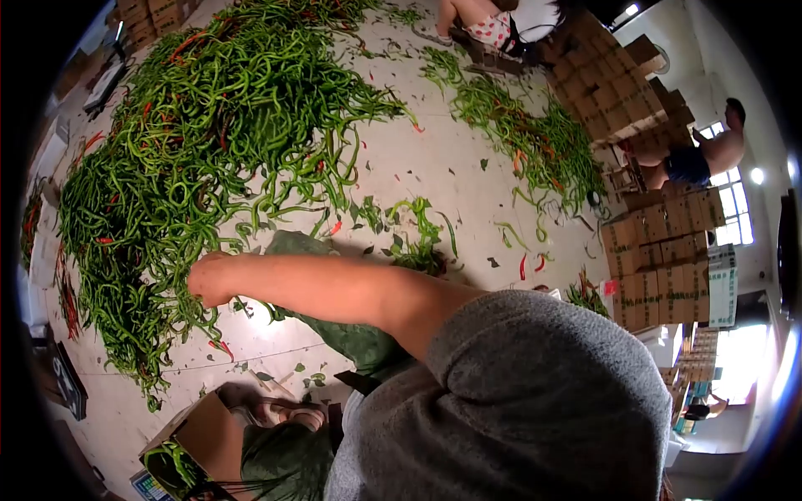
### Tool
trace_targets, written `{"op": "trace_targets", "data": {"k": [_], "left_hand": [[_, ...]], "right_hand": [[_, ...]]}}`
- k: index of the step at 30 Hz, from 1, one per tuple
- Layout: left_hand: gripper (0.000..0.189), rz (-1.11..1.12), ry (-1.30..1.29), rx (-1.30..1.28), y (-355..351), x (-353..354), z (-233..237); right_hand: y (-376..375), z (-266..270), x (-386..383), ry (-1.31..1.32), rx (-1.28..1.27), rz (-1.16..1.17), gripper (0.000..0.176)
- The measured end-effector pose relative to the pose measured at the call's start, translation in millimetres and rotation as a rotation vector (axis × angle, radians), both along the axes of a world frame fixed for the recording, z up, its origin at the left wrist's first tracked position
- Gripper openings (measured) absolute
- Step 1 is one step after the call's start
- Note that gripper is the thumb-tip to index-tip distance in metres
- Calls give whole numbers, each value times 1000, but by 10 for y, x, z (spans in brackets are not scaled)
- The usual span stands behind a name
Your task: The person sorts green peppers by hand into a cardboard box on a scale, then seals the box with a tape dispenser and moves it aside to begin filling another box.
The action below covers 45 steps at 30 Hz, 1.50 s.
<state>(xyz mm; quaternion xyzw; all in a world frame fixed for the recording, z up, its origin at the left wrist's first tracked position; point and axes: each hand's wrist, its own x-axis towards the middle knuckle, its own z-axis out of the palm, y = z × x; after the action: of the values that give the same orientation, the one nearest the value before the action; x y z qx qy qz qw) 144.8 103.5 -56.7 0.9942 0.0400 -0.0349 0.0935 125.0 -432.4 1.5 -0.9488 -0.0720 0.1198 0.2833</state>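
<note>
One hand showing: right hand [209, 280], arm stretched over the knee [334, 334] to the near edge of the pile [192, 125].
Fingers: curled under, knuckles up; the fist hides them, so can't tell if a pepper is held.
Left hand: out of view.
Box [196, 442]: open, just beside the foot [276, 413], some green peppers inside; probably kept close so picked ones drop in within reach.
Pile: long green peppers with a few red ones mixed in, heaped loose on the floor, running from the hand to the far side.
Floor [434, 167]: pale, smooth, littered with leaf bits and stray peppers.
Second pile [518, 134]: smaller, well apart, across a bare strip.
Cartons [668, 250]: brown, stacked along the far side, likely for packing.
People: one seated [489, 25] at the far end, one bent over [702, 154] by the cartons.
Room: warehouse-like, bright windows [735, 217] behind the cartons.
</note>
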Motion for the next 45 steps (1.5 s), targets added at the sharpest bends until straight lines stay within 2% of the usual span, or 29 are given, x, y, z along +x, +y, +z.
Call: {"op": "trace_targets", "data": {"k": [13, 14, 15, 16, 17, 18, 19, 20, 21, 23, 24, 25, 26, 29, 30, 32, 33, 37, 40, 42, 45], "left_hand": [[52, 64, 35, 62, 114, -153, 13], [52, 72, 43, 67, 222, -182, 24], [51, 96, 53, 76, 300, -238, 63], [50, 137, 78, 96, 477, -328, 89], [50, 193, 112, 126, 486, -466, 159], [49, 257, 153, 171, 402, -589, 203], [49, 322, 177, 211, 246, -624, 191], [49, 383, 184, 239, 109, -646, 182], [50, 404, 91, 295, 84, -618, 174], [56, 470, -48, 106, 119, -700, 332], [51, 502, -173, 135, 69, -746, 442], [45, 475, -189, 13, 73, -781, 574], [40, 432, -321, -76, -42, -884, 805], [36, 439, -351, -288, 70, -973, 1121], [34, 383, -354, -264, 258, -991, 1112], [32, 420, -308, -376, 586, -1029, 1125], [32, 543, -211, -460, 338, -1109, 1429], [35, 457, -344, -659, 624, -1264, 1662], [33, 520, -379, -552, 407, -1322, 2161], [30, 352, -539, -589, 545, -1258, 2321], [26, 297, -563, -724, 615, -1127, 2655]], "right_hand": [[56, 7, 29, -10, -43, 62, 21], [71, -46, 111, 41, -114, 129, 21], [35, -137, 148, -17, -105, 182, 24], [21, -338, 192, -42, -11, 128, 26], [-37, -313, 114, -10, 71, 109, 29], [-91, -251, 55, -93, 132, 168, 30], [-128, 213, -84, 146, 161, 80, 36], [-139, -108, -66, -91, 284, 31, 35], [-194, -77, 26, 116, 202, 54, 34], [-215, -52, 33, -17, 180, 143, 32], [-223, -40, 73, -4, 164, 165, 34], [-171, 44, 38, 7, 180, 150, 34], [-174, 105, -4, 18, 192, 124, 34], [-148, 150, -3, 12, 198, 98, 34], [-124, 169, -7, 17, 187, 99, 34], [-93, 197, -24, 31, 164, 103, 34], [-78, 212, -38, 46, 186, 95, 35], [-77, 183, -26, 13, 185, 151, 34], [-52, 163, -35, -11, 200, 179, 32], [-43, 142, -22, -16, 205, 201, 33], [-39, 133, -9, -32, 199, 224, 35]]}}
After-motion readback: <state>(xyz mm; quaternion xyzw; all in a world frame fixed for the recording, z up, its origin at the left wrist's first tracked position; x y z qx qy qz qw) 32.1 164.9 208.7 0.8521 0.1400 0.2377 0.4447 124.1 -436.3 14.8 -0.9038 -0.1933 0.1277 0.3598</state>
